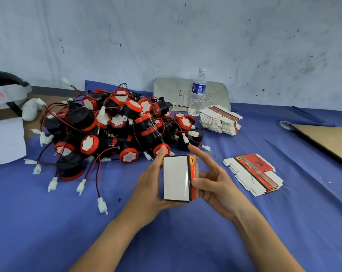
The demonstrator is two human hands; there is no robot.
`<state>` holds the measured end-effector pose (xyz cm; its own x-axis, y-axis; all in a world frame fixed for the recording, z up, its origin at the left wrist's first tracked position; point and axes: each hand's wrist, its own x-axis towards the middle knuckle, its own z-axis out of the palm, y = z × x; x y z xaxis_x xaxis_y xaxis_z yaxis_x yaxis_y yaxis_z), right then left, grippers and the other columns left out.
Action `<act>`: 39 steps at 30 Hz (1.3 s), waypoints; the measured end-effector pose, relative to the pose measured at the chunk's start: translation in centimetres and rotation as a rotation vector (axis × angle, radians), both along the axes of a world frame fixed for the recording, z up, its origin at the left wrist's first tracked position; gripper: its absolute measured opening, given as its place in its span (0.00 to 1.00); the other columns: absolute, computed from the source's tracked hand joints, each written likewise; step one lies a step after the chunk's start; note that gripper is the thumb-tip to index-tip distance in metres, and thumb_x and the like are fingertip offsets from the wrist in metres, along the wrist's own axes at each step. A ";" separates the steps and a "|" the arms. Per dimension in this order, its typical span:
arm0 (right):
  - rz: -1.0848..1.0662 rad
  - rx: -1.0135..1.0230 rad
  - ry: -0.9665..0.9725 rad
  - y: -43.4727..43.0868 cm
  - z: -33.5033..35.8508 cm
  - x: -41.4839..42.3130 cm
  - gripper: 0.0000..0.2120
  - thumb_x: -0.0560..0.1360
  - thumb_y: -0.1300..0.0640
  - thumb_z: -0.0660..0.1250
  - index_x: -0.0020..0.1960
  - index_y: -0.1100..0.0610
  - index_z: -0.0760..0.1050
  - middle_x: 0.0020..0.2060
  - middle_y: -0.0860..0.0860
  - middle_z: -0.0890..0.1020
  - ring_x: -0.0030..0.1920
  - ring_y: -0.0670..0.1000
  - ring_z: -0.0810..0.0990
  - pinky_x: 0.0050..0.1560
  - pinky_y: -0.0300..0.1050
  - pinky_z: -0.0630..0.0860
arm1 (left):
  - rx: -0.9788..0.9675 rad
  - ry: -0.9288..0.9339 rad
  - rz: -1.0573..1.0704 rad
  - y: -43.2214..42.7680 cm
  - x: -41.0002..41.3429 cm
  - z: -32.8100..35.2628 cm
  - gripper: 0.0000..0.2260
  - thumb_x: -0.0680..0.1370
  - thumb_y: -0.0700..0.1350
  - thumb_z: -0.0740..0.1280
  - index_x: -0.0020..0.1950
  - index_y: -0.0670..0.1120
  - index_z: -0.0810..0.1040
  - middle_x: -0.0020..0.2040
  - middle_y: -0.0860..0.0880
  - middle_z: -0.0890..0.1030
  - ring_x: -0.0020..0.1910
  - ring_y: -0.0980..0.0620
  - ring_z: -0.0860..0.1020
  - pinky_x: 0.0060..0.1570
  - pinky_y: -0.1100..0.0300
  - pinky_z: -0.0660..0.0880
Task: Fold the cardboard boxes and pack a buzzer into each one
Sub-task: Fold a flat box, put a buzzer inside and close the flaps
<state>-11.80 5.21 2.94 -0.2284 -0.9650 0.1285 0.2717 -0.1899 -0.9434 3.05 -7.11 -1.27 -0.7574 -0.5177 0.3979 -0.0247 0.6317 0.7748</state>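
Both hands clamp one folded box above the blue cloth.
Bare cloth lies in front of the hands and to the left. The buzzer pile sits just behind, a flat box stack near right, and a second stack by the water bottle. A cardboard sheet lies at the right edge. Left hand grips the box's left side; right hand pinches the red side, index finger raised. Box contents can't be told.

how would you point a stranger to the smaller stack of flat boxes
Start at the blue cloth. Right of the right hand, a short fanned stack lies alone. The other stack is taller and farther back, beside the bottle.
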 end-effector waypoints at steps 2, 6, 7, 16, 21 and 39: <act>-0.239 -0.013 0.361 0.1 -0.2 0.3 0.31 0.70 0.68 0.69 0.65 0.39 0.74 0.39 0.48 0.83 0.38 0.49 0.80 0.40 0.40 0.78 | -0.224 -0.120 0.169 -1.7 0.2 -0.5 0.53 0.67 0.60 0.75 0.70 0.73 0.31 0.77 0.65 0.40 0.78 0.54 0.41 0.76 0.47 0.52; -0.459 0.054 1.341 -0.4 -1.2 0.0 0.35 0.72 0.69 0.64 0.69 0.36 0.66 0.36 0.38 0.75 0.41 0.45 0.71 0.40 0.41 0.73 | -0.089 -0.132 0.483 -5.4 1.5 -1.4 0.46 0.76 0.49 0.71 0.75 0.62 0.36 0.79 0.53 0.40 0.78 0.47 0.42 0.75 0.45 0.50; -0.431 0.068 1.412 -0.6 -1.5 0.1 0.34 0.72 0.70 0.63 0.69 0.40 0.69 0.39 0.40 0.76 0.45 0.49 0.72 0.43 0.45 0.74 | -0.050 -0.134 0.482 -5.8 1.7 -1.6 0.45 0.76 0.48 0.71 0.76 0.59 0.37 0.80 0.53 0.43 0.78 0.47 0.46 0.75 0.46 0.51; -0.529 -0.196 1.426 -1.0 -2.2 0.5 0.18 0.66 0.73 0.66 0.50 0.58 0.83 0.49 0.53 0.81 0.60 0.58 0.75 0.63 0.37 0.66 | -0.056 -0.290 0.522 -6.4 1.3 -2.2 0.39 0.77 0.49 0.69 0.79 0.55 0.47 0.72 0.46 0.59 0.69 0.44 0.63 0.62 0.52 0.69; -0.551 -0.201 1.368 -1.0 -2.4 1.0 0.15 0.68 0.70 0.65 0.50 0.58 0.83 0.46 0.50 0.82 0.59 0.52 0.74 0.60 0.29 0.65 | -0.025 -0.156 0.611 -5.7 1.3 -1.5 0.32 0.77 0.45 0.69 0.77 0.53 0.59 0.76 0.46 0.52 0.72 0.43 0.61 0.67 0.49 0.67; -0.727 -0.249 1.400 -1.3 -2.9 1.0 0.13 0.71 0.68 0.65 0.50 0.57 0.83 0.46 0.49 0.82 0.62 0.54 0.72 0.64 0.34 0.65 | -0.150 -0.570 0.992 -5.7 2.2 -1.0 0.11 0.79 0.49 0.65 0.57 0.45 0.77 0.60 0.44 0.67 0.60 0.41 0.64 0.57 0.48 0.62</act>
